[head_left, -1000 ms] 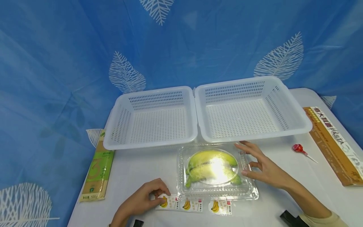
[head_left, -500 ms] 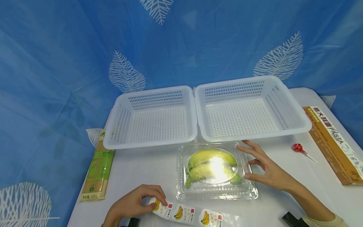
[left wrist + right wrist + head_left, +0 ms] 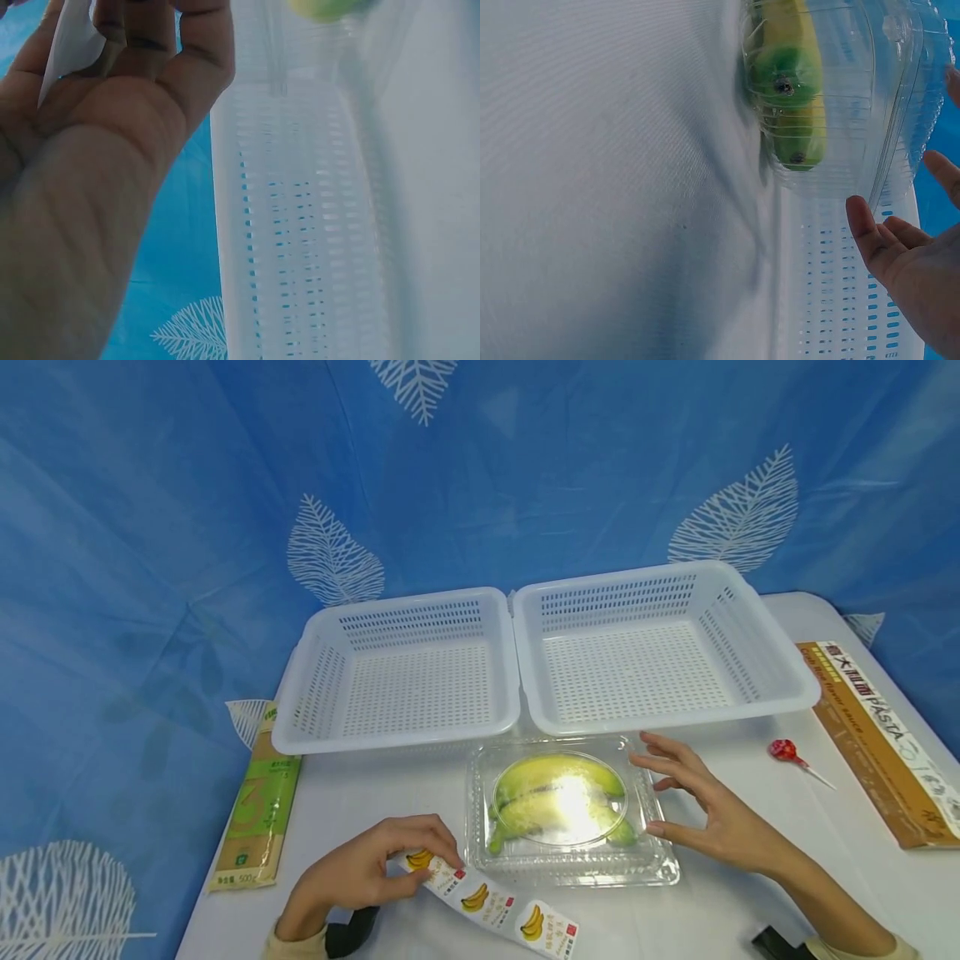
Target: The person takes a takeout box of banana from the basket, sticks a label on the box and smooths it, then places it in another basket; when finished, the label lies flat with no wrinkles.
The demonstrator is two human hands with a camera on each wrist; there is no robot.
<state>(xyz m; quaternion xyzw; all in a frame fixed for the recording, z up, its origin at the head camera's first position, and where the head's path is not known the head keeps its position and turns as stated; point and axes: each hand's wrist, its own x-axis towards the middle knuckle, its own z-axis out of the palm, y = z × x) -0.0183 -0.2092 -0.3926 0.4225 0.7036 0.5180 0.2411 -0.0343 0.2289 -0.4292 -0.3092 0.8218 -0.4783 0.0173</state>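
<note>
Between thumb and fingers, my left hand (image 3: 378, 864) pinches one end of a strip of banana stickers (image 3: 491, 906), which slants down to the right near the front. The left wrist view shows a white piece of that sticker strip (image 3: 71, 52) between the fingers of the left hand (image 3: 127, 105). Bananas (image 3: 551, 772) lie inside a closed clear plastic clamshell box (image 3: 577, 874) in front of the baskets. Beside the box's right edge, my right hand (image 3: 716, 822) is spread, thumb and fingers apart. In the right wrist view its fingertips are close to the box; contact is hard to tell.
Two white perforated baskets, left (image 3: 405, 745) and right (image 3: 675, 720), stand side by side behind the box. A green pasta packet (image 3: 258, 810) lies at the left, a red lollipop (image 3: 783, 750) and a brown pasta box (image 3: 873, 743) at the right.
My left hand has taken the sticker strip up from beside the box; the strip now tilts down to the right. My right hand has shifted slightly right, its fingers drawn back from the lid.
</note>
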